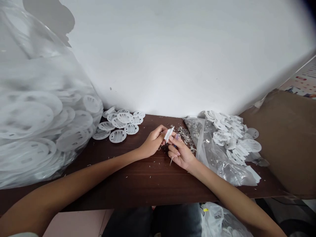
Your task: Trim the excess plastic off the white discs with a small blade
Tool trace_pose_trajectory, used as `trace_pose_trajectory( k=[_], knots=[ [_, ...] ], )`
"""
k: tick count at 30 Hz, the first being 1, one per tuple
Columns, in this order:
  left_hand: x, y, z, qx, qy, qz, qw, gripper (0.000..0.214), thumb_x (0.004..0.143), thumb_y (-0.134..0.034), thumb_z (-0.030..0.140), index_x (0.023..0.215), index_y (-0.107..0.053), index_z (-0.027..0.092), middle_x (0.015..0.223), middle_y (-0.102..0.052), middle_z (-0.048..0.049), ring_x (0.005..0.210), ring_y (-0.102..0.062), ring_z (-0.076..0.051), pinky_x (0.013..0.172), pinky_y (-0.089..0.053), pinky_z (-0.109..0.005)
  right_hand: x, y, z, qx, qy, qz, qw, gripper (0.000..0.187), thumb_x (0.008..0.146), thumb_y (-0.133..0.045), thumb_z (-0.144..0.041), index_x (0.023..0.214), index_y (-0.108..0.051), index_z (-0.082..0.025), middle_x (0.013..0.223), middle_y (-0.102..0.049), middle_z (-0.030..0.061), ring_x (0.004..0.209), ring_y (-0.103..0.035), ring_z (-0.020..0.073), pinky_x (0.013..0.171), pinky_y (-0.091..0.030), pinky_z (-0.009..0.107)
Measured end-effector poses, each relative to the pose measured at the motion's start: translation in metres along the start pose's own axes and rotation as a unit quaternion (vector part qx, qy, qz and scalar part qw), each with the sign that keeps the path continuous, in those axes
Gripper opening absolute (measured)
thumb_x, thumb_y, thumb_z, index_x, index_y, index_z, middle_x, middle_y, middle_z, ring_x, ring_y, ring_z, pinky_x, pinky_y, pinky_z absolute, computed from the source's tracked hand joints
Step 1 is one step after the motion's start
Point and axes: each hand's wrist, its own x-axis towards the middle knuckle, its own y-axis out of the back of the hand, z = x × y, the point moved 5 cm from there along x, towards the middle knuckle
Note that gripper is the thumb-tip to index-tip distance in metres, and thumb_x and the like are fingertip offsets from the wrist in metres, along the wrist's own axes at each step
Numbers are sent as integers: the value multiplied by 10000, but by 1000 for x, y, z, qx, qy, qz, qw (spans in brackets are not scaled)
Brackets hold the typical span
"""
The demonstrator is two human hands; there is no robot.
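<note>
Dark wooden worktop (138,179) ran beneath everything: the left hand (153,141) pinched a white plastic strip (169,134) in a narrow grip, and the right hand (180,154), just beside it, held a thin blue-handled pick (171,160) closed in its fingers. Metal scraps (184,135) lay just beyond — perforated plastic discs (120,124) sat further left, by a bulging clear sack (44,108).

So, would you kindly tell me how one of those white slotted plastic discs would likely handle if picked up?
Probably light and fairly stiff: the white slotted plastic disc looks thin. Lying flat on the wooden tabletop, it would likely slide, not roll, when pushed.
</note>
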Motion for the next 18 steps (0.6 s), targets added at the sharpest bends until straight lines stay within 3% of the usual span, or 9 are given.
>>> trace_pose_trajectory(
  k=[5,18],
  knots=[
    [0,4,6,60,-24,15,998,140,999,-511,327,932,-563,215,710,-536,36,639,-500,-120,635,-415,-253,1,2,4,12,-5,-2,1000,258,891,-782,-220,1031,-565,-219,771,-620,-87,383,-220,-16,349,-267,98],
    [4,3,-3,31,-20,25,999,176,990,-537,385,941,-557,217,769,-553,27,671,-501,-123,645,-430,-252,5,5,10,10,-4,19,1000,302,857,-815,-271,1001,-555,-217,818,-676,-62,390,-194,-15,343,-231,102]
  ],
)
